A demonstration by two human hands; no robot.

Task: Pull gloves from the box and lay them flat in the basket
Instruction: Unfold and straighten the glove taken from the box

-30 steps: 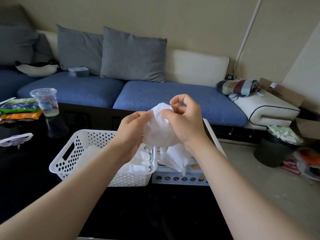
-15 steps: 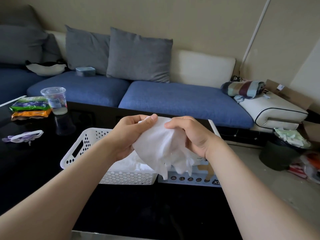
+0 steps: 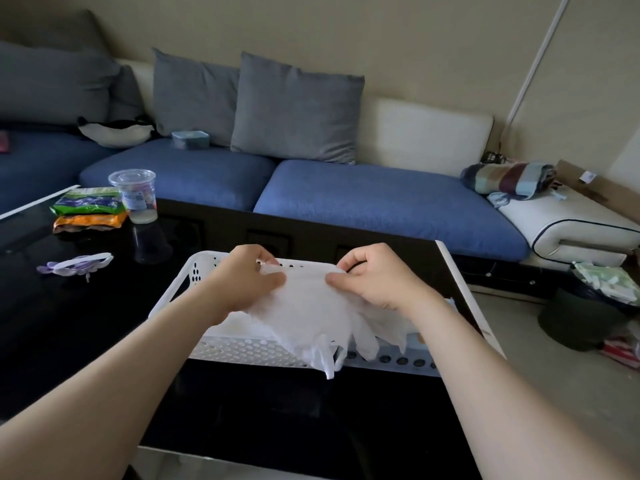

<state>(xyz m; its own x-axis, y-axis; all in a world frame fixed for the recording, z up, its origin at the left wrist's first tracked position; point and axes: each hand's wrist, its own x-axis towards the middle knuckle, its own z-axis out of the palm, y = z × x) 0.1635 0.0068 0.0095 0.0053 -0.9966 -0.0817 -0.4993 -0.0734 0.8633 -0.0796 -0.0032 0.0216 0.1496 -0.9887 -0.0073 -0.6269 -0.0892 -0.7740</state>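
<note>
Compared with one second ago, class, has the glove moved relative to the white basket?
Yes. The glove came down from above the basket, now spread low across it, fingers hanging over its near wall.

1. Our left hand and right hand pinch a white glove by its far edge, spreading it.
2. Its fingers droop over the white basket's near wall.
3. The box stands just right of the basket.
</note>
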